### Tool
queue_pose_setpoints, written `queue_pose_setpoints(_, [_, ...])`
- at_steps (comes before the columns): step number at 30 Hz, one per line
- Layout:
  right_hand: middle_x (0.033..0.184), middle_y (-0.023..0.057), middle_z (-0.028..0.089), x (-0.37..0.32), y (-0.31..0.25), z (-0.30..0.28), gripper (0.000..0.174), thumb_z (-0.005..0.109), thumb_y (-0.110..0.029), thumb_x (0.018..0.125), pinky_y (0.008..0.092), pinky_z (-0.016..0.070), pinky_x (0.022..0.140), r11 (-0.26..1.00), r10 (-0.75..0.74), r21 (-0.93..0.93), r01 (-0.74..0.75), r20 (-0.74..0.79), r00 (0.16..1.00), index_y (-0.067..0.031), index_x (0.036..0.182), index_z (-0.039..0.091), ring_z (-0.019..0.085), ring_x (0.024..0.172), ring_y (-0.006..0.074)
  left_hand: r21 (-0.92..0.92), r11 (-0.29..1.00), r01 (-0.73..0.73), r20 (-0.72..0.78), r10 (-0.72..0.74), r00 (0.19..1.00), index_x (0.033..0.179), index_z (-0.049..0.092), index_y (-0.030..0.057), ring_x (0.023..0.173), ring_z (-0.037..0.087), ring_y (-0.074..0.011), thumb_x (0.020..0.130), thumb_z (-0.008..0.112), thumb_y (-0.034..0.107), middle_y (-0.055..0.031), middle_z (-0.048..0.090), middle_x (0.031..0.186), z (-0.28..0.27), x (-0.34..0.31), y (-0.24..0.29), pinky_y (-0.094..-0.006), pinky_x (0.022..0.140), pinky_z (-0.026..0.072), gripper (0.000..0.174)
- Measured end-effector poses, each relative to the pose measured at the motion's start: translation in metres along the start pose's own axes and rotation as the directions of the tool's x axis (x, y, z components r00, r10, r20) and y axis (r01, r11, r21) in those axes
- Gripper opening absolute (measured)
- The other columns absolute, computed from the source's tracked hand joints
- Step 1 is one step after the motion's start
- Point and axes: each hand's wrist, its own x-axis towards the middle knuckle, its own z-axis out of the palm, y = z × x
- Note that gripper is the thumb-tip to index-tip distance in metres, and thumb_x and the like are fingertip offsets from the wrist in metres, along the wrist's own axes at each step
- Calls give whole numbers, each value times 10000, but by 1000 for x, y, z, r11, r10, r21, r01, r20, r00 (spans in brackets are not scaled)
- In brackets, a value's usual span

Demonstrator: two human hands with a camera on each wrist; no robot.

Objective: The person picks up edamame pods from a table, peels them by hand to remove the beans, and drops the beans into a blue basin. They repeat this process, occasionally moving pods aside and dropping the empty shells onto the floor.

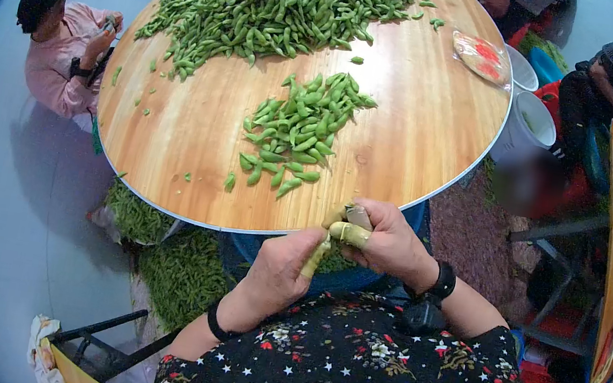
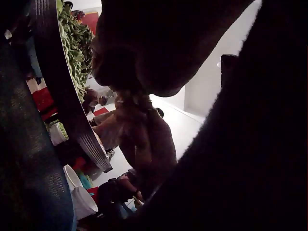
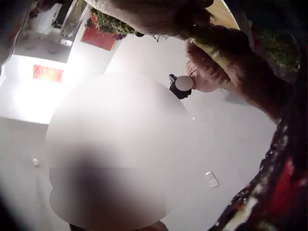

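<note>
In the head view the left hand (image 1: 285, 265) pinches a yellow-green, pod-like piece (image 1: 317, 257) just off the table's near edge. Touching it is the right hand (image 1: 401, 244), its fingers curled round a pale yellow-green piece (image 1: 349, 234) and a small grey object (image 1: 358, 216); what the grey object is, I cannot tell. Green pods (image 1: 305, 123) form a small heap beyond the hands, and a far larger pile (image 1: 272, 6) covers the table's back. Both hands look dark in the left wrist view. The right wrist view shows the left hand (image 3: 240, 72) against a yellowish strip (image 3: 219, 54).
The round wooden table (image 1: 189, 125) has a pale rim. A plastic-wrapped item (image 1: 482, 57) lies at its right side, near white buckets (image 1: 530, 119). Green pods or plant pieces (image 1: 185, 276) fill the space below left. People sit at left (image 1: 69, 46) and right (image 1: 608, 87).
</note>
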Motion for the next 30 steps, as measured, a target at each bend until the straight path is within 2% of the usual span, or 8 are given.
queue_pose_setpoints(4, [647, -25, 530, -2, -8, 1, 118, 611, -151, 876, 212, 366, 439, 969, 180, 158, -191, 78, 980, -42, 922, 618, 485, 511, 56, 116, 986, 118, 50, -124, 991, 1027, 586, 21, 821, 630, -363, 804, 600, 38, -194, 630, 901, -29, -26, 3, -392, 714, 511, 224])
queue_pose_setpoints(6, [681, -19, 553, -14, -24, -8, 115, 625, -125, 867, 207, 382, 467, 956, 225, 175, -237, 87, 971, -26, 925, 623, 489, 534, 49, 558, 793, 245, 167, -396, 903, 1001, 621, 52, 840, 600, -334, 775, 653, 98, -146, 619, 907, -60, -52, -5, -389, 742, 500, 233])
queue_pose_setpoints(9, [771, 18, 608, -26, -56, -5, 120, 652, -92, 852, 233, 448, 564, 989, -137, 90, 116, 280, 950, -17, 943, 634, 555, 627, 85, 658, 739, 147, -24, -175, 984, 977, 630, 47, 852, 577, -324, 773, 668, 117, -143, 609, 910, -75, -50, -1, -399, 758, 472, 219])
queue_pose_setpoints(11, [936, 171, 641, -30, -87, 2, 201, 665, -154, 856, 342, 511, 739, 958, -286, 161, 237, 485, 826, 35, 923, 656, 637, 845, 255, 581, 800, 149, -51, -147, 988, 969, 630, 38, 853, 576, -326, 783, 662, 113, -142, 610, 909, -68, -35, -1, -395, 753, 471, 202])
queue_pose_setpoints(17, [945, 269, 627, -40, -105, 17, 212, 627, -127, 875, 443, 514, 777, 873, -473, 416, 254, 596, 649, 79, 928, 633, 629, 881, 398, 421, 907, -10, -143, 77, 987, 968, 624, 17, 837, 579, -325, 811, 641, 90, -146, 613, 903, -37, 27, -10, -377, 736, 471, 173])
queue_pose_setpoints(19, [922, 226, 644, -37, -106, 17, 149, 639, -98, 856, 420, 517, 755, 868, -467, 421, 263, 516, 718, 50, 879, 644, 645, 851, 347, 407, 911, -71, -148, 142, 979, 978, 620, 13, 814, 586, -313, 820, 633, 80, -145, 618, 898, -29, 35, -8, -371, 713, 473, 172])
queue_pose_setpoints(23, [850, 43, 643, -24, -82, 14, 93, 670, -85, 833, 257, 479, 642, 991, -118, 68, 119, -23, 993, -38, 890, 614, 572, 734, 86, -378, 921, 98, -67, -133, 989, 1102, 592, -21, 801, 636, -147, 909, 589, 136, -94, 654, 854, -35, 34, 19, -287, 663, 507, 249])
queue_pose_setpoints(30, [831, -27, 573, 4, -34, 8, 193, 676, -89, 824, 223, 457, 643, 998, -61, -22, 60, -45, 997, -42, 972, 561, 532, 719, 60, 77, 958, -275, -202, 285, 937, 1071, 614, 11, 744, 645, -251, 785, 676, 12, -141, 653, 852, -23, 19, 13, -321, 654, 517, 293])
